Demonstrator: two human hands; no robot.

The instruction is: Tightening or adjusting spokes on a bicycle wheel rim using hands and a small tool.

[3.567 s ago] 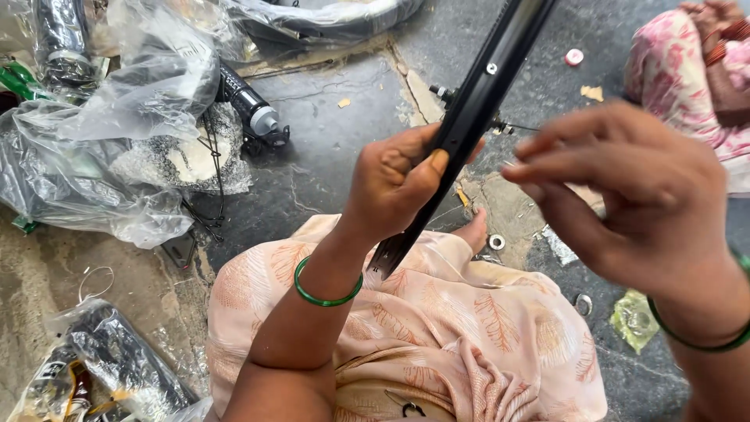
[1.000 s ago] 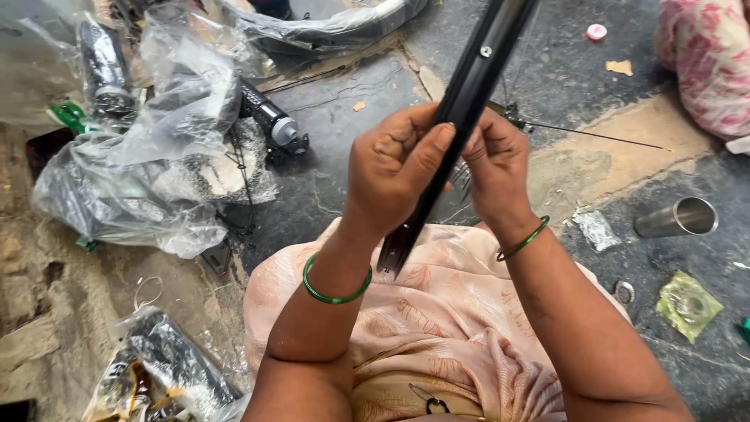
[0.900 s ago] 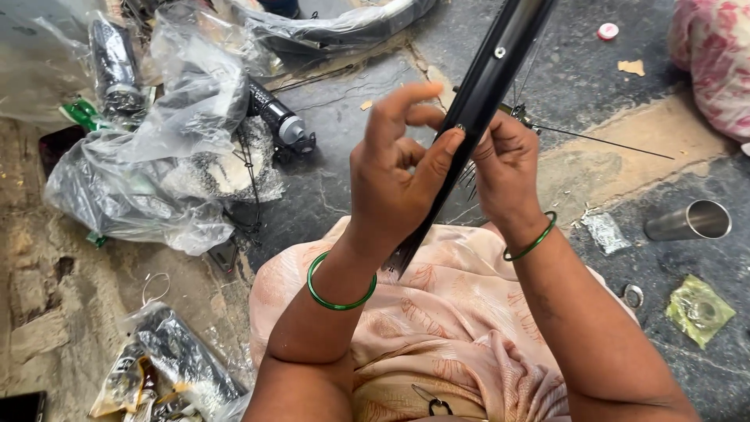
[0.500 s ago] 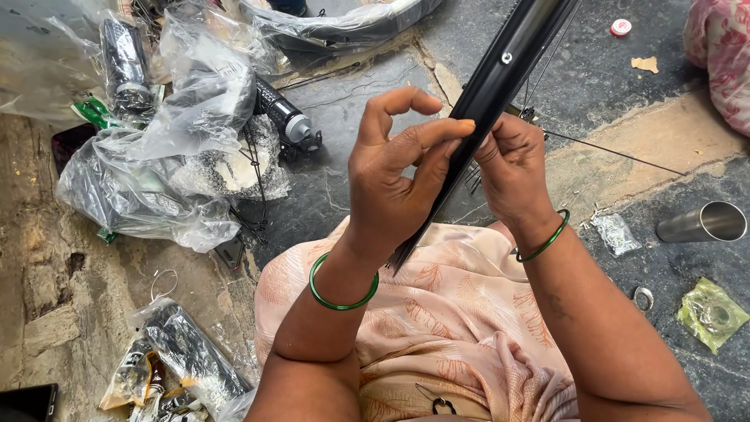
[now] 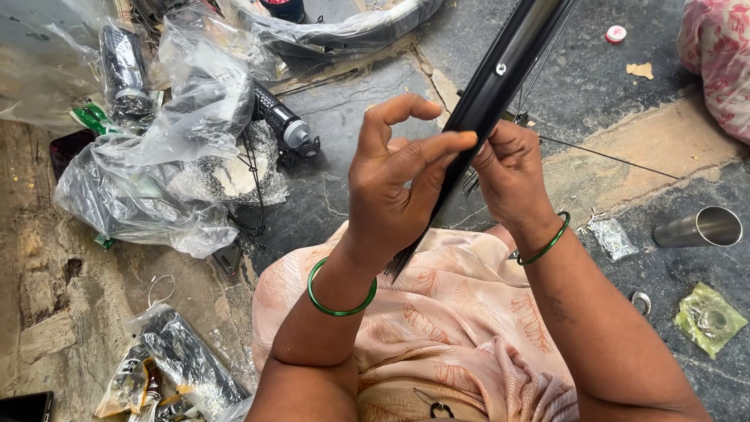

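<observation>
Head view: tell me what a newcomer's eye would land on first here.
First, the black wheel rim running diagonally up the middle, pinched by the left hand and right hand, each wrist wearing a green bangle. Next, the heap of clear plastic bags on the left, and a shiny metal cup lying at the right.

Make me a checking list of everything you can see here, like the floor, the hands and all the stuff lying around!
Surface: dark stone floor, cracked, with a sandy patch at right.
Job's things: black wheel rim slanting over the lap; thin spokes run from it.
Clutter: clear plastic bags, black cylindrical parts, metal cup on its side, green packet, small red cap.
Grippers: left hand pinches the rim's edge; right hand is behind the rim, its grip partly hidden. Green bangles on both wrists.
Cables: nothing seen.
Surroundings: pink floral cloth at top right.
</observation>
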